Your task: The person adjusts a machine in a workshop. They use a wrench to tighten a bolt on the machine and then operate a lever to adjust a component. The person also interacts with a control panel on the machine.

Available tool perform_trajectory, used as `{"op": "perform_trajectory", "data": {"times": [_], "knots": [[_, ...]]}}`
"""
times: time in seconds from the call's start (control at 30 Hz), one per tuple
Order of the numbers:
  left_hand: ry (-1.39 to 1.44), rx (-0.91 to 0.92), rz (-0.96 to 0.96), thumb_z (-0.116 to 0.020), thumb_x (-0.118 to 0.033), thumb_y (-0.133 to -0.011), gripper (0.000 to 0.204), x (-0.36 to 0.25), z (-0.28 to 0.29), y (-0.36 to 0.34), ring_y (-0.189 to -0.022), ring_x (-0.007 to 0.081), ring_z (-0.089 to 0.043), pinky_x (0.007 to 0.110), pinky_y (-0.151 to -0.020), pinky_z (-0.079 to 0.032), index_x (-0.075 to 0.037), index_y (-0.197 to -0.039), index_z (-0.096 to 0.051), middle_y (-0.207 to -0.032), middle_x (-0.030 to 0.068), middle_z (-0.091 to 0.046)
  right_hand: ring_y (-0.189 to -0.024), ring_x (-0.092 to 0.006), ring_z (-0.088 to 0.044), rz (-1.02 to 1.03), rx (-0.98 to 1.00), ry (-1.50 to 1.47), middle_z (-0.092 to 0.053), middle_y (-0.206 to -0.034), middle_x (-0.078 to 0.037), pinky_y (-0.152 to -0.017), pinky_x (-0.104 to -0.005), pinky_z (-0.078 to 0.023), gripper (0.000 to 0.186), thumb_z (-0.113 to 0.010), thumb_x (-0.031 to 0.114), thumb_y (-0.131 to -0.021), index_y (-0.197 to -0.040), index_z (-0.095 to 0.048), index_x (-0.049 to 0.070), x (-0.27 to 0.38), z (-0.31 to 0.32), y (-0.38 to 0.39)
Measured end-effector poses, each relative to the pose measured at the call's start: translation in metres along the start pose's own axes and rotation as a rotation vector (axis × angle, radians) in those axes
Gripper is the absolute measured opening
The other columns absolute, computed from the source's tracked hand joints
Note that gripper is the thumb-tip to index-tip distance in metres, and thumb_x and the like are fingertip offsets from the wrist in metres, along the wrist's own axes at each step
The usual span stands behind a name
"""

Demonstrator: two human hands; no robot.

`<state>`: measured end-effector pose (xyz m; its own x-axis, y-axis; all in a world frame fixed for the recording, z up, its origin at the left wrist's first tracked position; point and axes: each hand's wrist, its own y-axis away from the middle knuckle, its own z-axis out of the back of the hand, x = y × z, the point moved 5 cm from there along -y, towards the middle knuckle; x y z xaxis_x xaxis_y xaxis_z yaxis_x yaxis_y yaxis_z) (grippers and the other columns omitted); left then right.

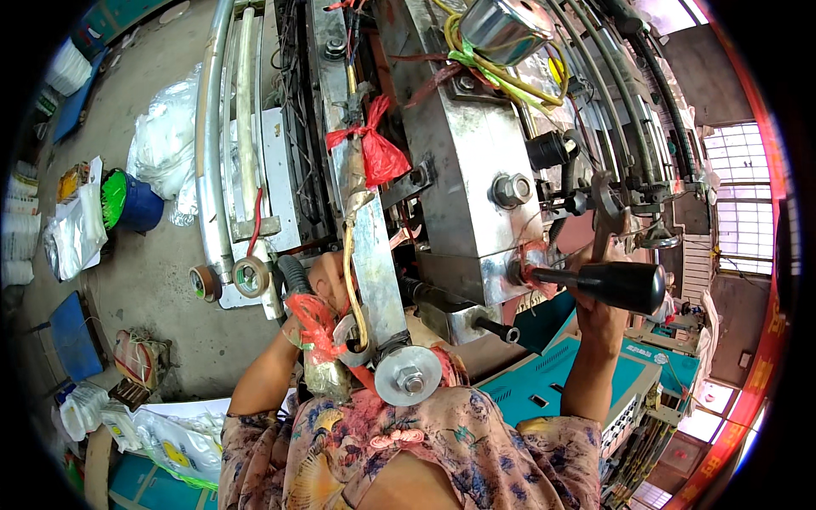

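My left hand reaches in behind an upright metal bar of a machine. Its fingers are mostly hidden, so whether they grip anything is unclear. On the other side, my right hand is closed around a metal wrench, whose jaw points up. A black-handled lever passes in front of that hand and hides part of it. Between my hands stands a steel block with a large hex bolt on its side. Red plastic film is wrapped near my left wrist.
Two tape rolls hang on the rails at left. A red plastic knot is tied round the bar. A bolt with a wide washer sticks out near my chest. Teal machine panels stand below right; a blue bucket is on the floor.
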<state>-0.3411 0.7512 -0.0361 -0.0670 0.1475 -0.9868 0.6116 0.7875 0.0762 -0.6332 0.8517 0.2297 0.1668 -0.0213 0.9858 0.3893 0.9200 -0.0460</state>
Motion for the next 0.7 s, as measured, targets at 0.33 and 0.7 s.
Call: {"op": "perform_trajectory", "data": {"times": [0.33,0.7], "knots": [[-0.036,0.024,0.026,-0.065,-0.015,-0.090,0.036,0.007,-0.011,-0.011,-0.100,0.0207,-0.062,0.032,-0.089,-0.048,-0.001,-0.123,-0.058,-0.113,0.0103,-0.064,-0.056,-0.0024,-0.035,0.119,0.008,0.121,-0.041,-0.065,0.006,-0.049,-0.0194,-0.024,0.034,-0.070,0.021,-0.089,-0.109,-0.058,-0.002,0.038,-0.037,-0.034],[-0.050,0.041,0.056,-0.065,-0.016,-0.090,0.036,0.014,-0.017,-0.009,-0.099,0.0222,-0.062,0.033,-0.087,-0.049,-0.001,-0.122,-0.058,-0.112,0.0111,-0.064,-0.071,-0.0016,-0.053,0.114,0.154,0.287,-0.063,-0.083,0.003,-0.058,-0.0185,-0.041,0.049,-0.085,0.010,-0.075,-0.117,-0.062,-0.002,0.045,-0.085,-0.065]]}}
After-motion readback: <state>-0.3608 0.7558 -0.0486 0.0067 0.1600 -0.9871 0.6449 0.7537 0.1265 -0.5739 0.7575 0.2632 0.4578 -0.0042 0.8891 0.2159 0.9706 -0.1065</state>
